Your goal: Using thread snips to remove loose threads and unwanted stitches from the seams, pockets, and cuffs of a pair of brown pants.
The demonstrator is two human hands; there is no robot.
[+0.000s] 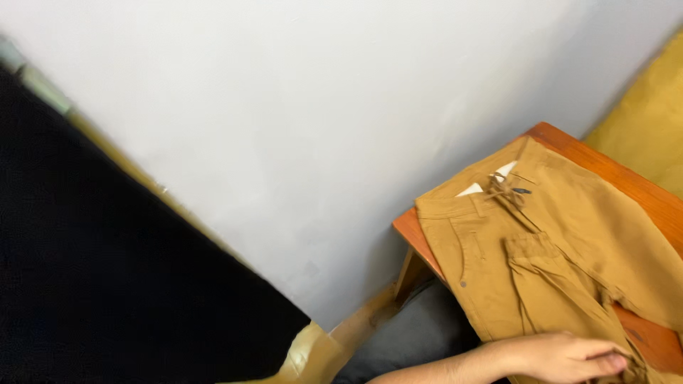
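Down at the bottom right of the view, one of my hands [569, 355] reaches in from the lower edge, forearm bare, and rests on a pair of mustard-brown trousers [541, 263]. From the way the arm enters I cannot tell for certain whether it is my left or my right hand; I take it as the left. Its fingers [605, 363] are curled, with the fingertips pressed on a bunched fold of the trouser leg near the lower right corner. Whether the grip is actually clamped on the cloth or only lying on it, I cannot tell, since the fingertips run into the fabric and the edge of the picture. My other hand is out of view.

The trousers lie flat on an orange-brown wooden tabletop [626, 178], waistband toward the wall, with one leg folded over the body of the garment. At the waistband there is a small tied drawstring [506, 190] and a pale lining patch [471, 189] just beside it.

Behind the tabletop rises a plain pale grey wall [299, 142]. A large black shape [107, 284] fills the lower left. A yellow cushion-like surface [651, 114] shows at the right edge, beyond the tabletop.
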